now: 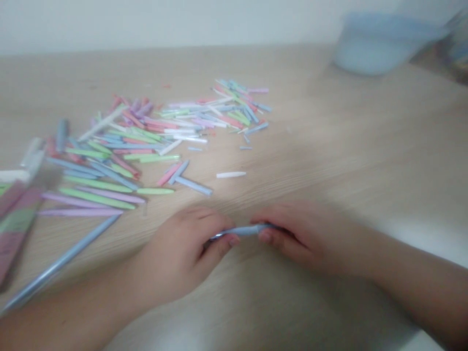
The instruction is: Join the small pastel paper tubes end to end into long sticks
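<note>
The wood-grain table fills most of the frame, meeting a pale wall along the top; the right hand reaches in from the lower right, the left hand from the lower left, and the two face each other, apart, just below the centre. A loose spread of pastel plastic pen parts, in blue, green, pink, purple and white, runs from the left edge to the upper middle, beyond the hands; a light blue basin, blurred, stands at the upper right, with something dark and unclear beside it. Pink and green flat pieces lie at the left edge; a long blue tube slants from the lower left corner up to the spread, beside the left forearm.

Between the hands is a slim blue pen piece, roughly level across the frame; the left thumb and fingers are closed on its left end, which looks shiny, and the right thumb and fingers pinch its right end; its middle is bare, and nothing lies across it. A small white tapered piece rests alone above the gap between the hands; tiny blue bits lie farther up.
</note>
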The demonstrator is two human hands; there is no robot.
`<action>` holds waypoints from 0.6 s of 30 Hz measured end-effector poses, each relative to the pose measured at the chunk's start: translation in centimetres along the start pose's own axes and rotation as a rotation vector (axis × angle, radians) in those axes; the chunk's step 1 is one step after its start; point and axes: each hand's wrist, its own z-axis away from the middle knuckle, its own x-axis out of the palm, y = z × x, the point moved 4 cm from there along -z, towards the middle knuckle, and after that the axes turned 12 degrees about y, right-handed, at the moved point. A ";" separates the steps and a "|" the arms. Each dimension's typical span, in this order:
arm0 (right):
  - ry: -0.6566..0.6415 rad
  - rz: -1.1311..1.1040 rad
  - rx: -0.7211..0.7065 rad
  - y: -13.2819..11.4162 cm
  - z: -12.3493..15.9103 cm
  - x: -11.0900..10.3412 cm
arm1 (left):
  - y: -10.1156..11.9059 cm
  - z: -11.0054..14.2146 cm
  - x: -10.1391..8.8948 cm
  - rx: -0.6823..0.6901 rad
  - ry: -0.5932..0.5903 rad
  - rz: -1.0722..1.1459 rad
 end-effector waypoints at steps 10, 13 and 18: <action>0.036 0.062 -0.069 1.1 0.0 -0.4 | -0.2 0.0 0.0 -0.026 -0.003 -0.032; 0.052 0.068 -0.048 1.3 0.1 -1.0 | -0.1 0.0 0.0 -0.031 0.002 -0.022; -0.013 0.021 -0.084 1.1 0.1 -0.9 | -0.1 0.1 0.1 -0.041 0.006 -0.029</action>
